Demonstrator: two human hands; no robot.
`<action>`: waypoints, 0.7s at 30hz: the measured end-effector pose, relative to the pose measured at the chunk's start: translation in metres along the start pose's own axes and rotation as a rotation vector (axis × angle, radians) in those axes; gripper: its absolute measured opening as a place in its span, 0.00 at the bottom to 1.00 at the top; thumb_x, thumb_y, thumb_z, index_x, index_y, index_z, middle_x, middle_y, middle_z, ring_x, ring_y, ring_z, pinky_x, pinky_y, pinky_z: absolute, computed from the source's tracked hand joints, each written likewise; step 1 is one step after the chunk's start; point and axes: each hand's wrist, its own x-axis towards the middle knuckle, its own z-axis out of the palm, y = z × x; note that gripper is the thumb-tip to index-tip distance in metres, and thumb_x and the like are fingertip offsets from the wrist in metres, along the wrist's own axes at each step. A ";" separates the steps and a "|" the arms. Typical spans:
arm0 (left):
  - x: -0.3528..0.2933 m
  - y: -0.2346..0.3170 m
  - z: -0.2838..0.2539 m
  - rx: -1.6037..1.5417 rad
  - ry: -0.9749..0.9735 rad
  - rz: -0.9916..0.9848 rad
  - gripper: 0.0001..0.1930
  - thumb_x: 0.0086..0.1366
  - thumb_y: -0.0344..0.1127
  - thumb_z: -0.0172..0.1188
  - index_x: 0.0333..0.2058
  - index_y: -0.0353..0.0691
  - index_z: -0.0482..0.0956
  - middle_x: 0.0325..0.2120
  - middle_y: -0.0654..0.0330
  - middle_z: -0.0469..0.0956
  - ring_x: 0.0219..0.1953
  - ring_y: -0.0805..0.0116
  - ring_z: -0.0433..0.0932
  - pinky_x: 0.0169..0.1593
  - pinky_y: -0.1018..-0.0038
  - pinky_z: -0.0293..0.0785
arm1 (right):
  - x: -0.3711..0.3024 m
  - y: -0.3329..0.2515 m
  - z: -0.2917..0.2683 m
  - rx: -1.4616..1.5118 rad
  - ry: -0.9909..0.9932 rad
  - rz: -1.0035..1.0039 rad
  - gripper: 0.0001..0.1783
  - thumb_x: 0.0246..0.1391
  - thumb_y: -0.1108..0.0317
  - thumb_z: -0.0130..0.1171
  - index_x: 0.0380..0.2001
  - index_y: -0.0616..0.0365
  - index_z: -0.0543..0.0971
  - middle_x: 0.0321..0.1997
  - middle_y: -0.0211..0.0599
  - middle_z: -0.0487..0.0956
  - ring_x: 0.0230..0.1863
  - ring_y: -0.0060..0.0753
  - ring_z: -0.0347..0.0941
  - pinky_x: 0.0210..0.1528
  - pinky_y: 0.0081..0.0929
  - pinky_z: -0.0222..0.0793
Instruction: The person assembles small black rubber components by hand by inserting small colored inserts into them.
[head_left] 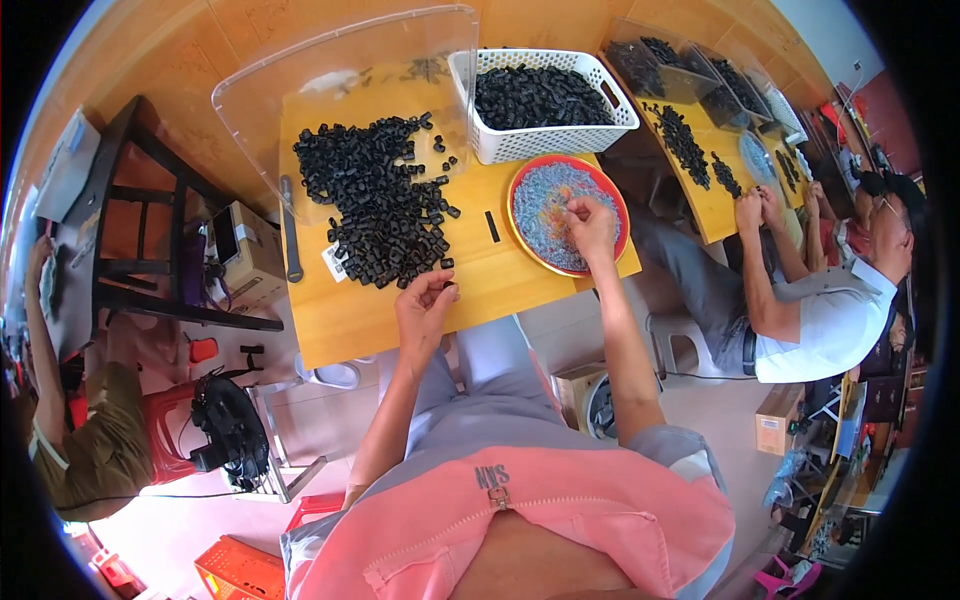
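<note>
A person in a pink shirt [520,520] works at a small yellow table [340,320], both forearms reaching up from the lower edge of the view. The left hand [425,300] sits at the table's near edge, fingertips pinched on a small black part [447,287] just below the pile of black parts [385,205] that spreads over the table's middle. The right hand [590,225] rests inside the round orange-rimmed tray [520,185] near the table's right corner, fingertips closed on something from the pale small pieces [545,210] there; what it pinches is too small to make out. A strip of bare tabletop lies along the near edge and down the left side, beside a long grey tool [291,235]. One loose black bar [492,226] lies between pile and tray. Beyond the tray stands a white basket [540,140] filled with more black parts, touching the tray's far rim. A clear plastic shield [340,80] curves over the far side of the table, and the pile's far edge shows through it. To the right, a second person in a white shirt [830,320] sits at a neighbouring table [700,190], hands [755,205] together at its edge. At left, a dark stool [150,230], a cardboard box [250,255] and a black fan [230,425] crowd the floor; a third person is cut off by the rim.
</note>
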 end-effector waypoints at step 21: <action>0.001 -0.022 -0.011 -0.103 -0.068 -0.054 0.07 0.55 0.24 0.56 0.34 0.32 0.74 0.26 0.64 0.75 0.27 0.79 0.73 0.34 0.84 0.70 | 0.003 0.016 0.000 0.208 -0.091 0.115 0.05 0.47 0.76 0.54 0.30 0.62 0.76 0.21 0.29 0.75 0.20 0.17 0.68 0.22 0.16 0.65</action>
